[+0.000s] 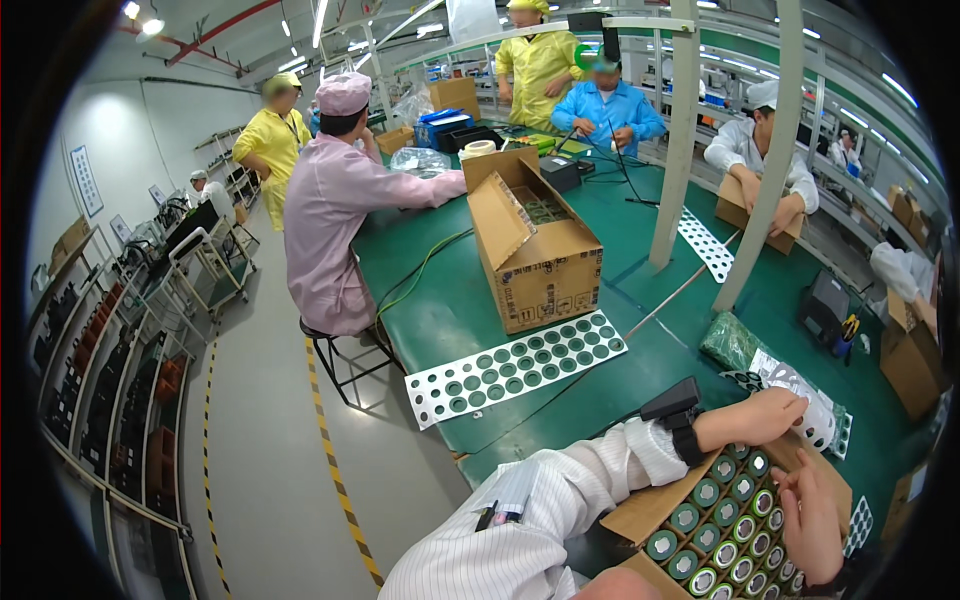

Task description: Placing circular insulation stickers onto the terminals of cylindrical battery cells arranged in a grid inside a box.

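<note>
An open cardboard box (640,512) with dividers stands at the lower right, filled with rows of green cylindrical battery cells (742,528). Some cells have dark green ring-shaped pads on their tops; others show bare pale ends. My left hand (758,416) is above the box's far edge, fingers curled together; what they hold, if anything, is hidden. Just beyond it, a curled white perforated sheet (805,408) lies by a bag of green material (735,345). Over the right side of the cells hovers my right hand (810,515), fingers apart and nothing visible in them.
A taller cardboard box (545,275) stands open on the green table (430,290). Before it lies a white strip with green rings (515,368). Posts (676,140) rise from the table. Co-workers sit and stand around it, one in pink (335,220) at the left.
</note>
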`<state>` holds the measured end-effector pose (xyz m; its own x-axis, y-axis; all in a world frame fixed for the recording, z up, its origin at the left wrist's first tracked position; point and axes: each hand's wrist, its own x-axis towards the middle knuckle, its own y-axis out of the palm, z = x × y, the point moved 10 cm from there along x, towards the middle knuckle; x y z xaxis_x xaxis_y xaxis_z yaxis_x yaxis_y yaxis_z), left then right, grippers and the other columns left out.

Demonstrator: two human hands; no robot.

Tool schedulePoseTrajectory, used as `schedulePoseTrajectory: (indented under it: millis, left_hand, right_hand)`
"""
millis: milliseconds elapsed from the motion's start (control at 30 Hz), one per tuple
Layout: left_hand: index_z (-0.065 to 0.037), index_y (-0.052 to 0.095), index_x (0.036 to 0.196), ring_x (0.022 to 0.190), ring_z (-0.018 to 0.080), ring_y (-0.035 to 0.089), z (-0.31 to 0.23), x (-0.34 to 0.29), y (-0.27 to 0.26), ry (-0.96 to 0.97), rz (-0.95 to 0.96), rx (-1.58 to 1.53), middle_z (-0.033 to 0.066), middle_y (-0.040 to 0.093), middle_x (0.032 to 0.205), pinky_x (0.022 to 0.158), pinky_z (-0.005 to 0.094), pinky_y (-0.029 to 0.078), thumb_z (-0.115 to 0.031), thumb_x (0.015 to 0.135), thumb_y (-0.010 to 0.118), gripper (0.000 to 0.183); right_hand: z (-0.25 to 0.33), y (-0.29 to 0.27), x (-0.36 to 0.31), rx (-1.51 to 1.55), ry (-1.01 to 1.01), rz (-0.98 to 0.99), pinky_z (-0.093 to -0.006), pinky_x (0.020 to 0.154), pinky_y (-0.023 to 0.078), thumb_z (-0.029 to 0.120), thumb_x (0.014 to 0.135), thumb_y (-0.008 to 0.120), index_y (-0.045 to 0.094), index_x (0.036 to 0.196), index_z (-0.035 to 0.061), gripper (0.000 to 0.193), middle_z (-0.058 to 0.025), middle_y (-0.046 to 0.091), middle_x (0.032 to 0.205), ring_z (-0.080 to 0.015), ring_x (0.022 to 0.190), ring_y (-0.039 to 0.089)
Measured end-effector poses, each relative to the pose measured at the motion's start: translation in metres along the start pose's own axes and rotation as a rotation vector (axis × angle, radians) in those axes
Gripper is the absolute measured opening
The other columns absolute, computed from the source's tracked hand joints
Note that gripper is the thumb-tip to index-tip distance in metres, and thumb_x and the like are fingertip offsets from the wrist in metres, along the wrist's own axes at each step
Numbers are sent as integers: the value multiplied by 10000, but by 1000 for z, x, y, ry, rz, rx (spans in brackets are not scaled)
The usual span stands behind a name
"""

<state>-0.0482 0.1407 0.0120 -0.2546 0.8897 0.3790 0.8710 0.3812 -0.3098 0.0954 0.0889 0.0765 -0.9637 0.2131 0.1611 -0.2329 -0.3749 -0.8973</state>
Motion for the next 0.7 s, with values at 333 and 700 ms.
schedulePoseTrajectory:
  millis: [333, 700]
  left_hand:
    - [102, 617, 920, 867, 338, 626, -4, 5, 6, 52, 27, -39, 245, 659, 910, 828, 392, 474, -277, 997, 352, 470]
    - [100, 605, 940, 864, 366, 608, -8, -6, -2, 11, 53, -6, 258, 644, 909, 808, 403, 457, -281, 1002, 357, 459]
  right_hand:
    - [-29, -27, 5, 178, 132, -299, -319, 726, 485, 10, 859, 567, 575, 915, -7, 59, -135, 641, 862, -258, 763, 647]
    - [-8, -22, -8, 992, -46, -140, -233, 582, 425, 128, 892, 616, 568, 989, 15, 157, -48, 571, 689, -112, 629, 554]
